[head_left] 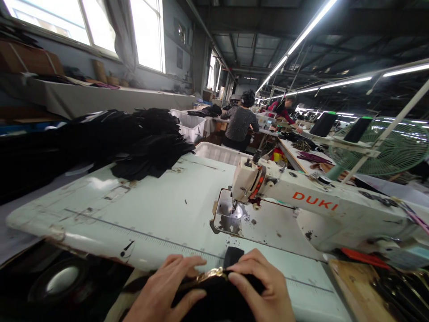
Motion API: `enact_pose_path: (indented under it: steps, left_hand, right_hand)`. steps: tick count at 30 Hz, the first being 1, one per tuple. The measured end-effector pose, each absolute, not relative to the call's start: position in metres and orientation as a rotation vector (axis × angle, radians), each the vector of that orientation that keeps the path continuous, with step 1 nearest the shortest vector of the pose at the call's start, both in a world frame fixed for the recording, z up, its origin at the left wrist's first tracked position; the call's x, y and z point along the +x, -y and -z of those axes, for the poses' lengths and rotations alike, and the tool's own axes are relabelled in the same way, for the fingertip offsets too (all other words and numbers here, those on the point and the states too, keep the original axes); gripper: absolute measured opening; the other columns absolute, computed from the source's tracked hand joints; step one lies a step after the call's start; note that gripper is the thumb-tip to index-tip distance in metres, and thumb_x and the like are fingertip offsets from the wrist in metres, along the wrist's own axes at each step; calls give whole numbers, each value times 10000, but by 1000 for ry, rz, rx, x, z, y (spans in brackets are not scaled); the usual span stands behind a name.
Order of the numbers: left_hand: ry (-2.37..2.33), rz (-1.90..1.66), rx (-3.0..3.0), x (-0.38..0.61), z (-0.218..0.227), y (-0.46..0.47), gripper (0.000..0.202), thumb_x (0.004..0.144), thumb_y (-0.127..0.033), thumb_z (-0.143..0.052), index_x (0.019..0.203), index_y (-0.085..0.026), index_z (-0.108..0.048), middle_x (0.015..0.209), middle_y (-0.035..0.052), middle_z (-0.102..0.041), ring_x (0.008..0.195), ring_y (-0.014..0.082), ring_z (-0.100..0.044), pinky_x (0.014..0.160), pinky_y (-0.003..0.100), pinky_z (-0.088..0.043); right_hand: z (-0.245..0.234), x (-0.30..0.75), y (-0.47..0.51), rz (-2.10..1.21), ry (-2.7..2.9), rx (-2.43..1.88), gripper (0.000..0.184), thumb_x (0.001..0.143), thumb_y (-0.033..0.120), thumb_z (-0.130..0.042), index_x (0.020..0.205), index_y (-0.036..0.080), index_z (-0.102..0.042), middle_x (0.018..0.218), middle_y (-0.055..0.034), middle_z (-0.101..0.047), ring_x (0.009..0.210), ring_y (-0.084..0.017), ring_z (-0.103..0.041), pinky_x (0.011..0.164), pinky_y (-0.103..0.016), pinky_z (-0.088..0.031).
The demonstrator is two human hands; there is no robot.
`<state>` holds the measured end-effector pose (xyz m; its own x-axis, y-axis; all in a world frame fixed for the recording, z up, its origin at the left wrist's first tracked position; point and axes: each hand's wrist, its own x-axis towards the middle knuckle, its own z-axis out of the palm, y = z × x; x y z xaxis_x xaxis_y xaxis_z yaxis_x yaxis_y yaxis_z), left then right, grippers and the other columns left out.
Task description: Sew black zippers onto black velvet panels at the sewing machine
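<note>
At the table's front edge I have a black fabric piece [214,299] with a shiny gold-coloured metal fitting [210,273] along its upper edge. My left hand [167,286] is curled round the left side of the fabric, thumb on the near side and fingers beyond. My right hand [259,284] pinches the fabric between thumb and fingers, just right of the fitting. A short black strap end [233,256] sticks up past the right fingertips onto the table. The fabric's lower part runs out of view.
A white DUKI sewing machine [295,192] stands right of centre on the pale green table [167,201]. Black fabric pieces [150,143] are heaped at the back left. Thread cones [323,124] and a green fan [395,145] stand right. A person [239,123] sits ahead.
</note>
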<state>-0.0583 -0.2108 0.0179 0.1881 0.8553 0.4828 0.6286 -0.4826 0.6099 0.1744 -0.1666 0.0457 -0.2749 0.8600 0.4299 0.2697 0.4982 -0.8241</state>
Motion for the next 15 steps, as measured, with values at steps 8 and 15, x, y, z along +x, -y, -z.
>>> enact_pose_path:
  steps: [8,15]
  left_hand:
    - [-1467,-1345,2050,-87,-25,206,241,959,-503,-601,918,-292,-711,799,-32,-684,715,137,-655,685,156,-492]
    - [-1510,-1398,2070,-99,-35,203,223,874,-454,-716,787,-257,-659,722,-39,-645,672,153,-621,650,190,-486]
  right_hand:
    - [-41,209,168,-613,1460,-1202,361,815,581,-718,701,241,-757,792,-51,-676,770,-214,-640,722,-269,-516]
    - [-28,206,170,-617,1389,-1170,409,799,633,-709,689,240,-741,780,-54,-672,776,-225,-646,735,-288,-524]
